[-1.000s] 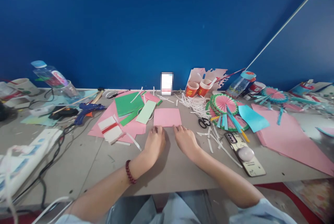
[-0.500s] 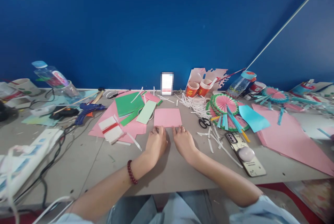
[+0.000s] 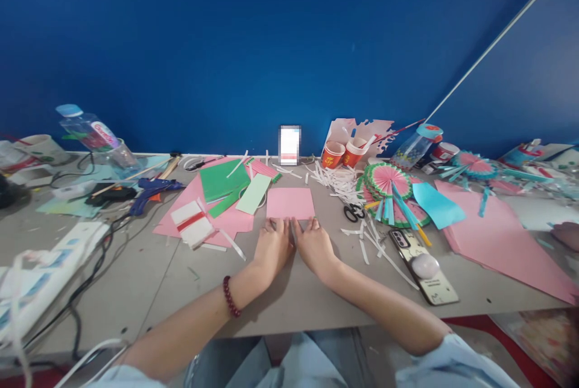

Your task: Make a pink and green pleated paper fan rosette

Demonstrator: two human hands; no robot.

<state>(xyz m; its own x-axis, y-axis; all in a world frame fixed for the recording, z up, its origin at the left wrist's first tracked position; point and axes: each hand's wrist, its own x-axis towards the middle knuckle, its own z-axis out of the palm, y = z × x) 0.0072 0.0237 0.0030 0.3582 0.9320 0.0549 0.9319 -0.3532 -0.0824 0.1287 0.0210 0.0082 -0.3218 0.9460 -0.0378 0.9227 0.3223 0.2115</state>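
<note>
A small pink sheet of paper (image 3: pixel 290 202) lies on the table in front of me. At the left part of its near edge, my left hand (image 3: pixel 273 244) has its fingers curled and closed on the paper. My right hand (image 3: pixel 313 243) grips the same edge further right, its index finger close beside the left one at the middle. The fingertips partly hide the edge, so I cannot tell whether it is folded. Left of the sheet rests a pale green paper strip (image 3: pixel 254 193), beside green paper (image 3: pixel 224 180) on larger pink sheets (image 3: pixel 169 228).
To the right are scissors (image 3: pixel 354 213), white paper shreds (image 3: pixel 337 180), watermelon-patterned paper fans (image 3: pixel 388 186) and a phone (image 3: pixel 424 267). Red paper cups (image 3: pixel 333 154) stand behind. A glue gun (image 3: pixel 156 187) and a power strip (image 3: pixel 52 276) lie left. Another person's hand (image 3: pixel 566 234) shows at the far right.
My right hand has slid left along the near edge, and my index fingers have come together at its middle. Another person's hand has appeared at the far right.
</note>
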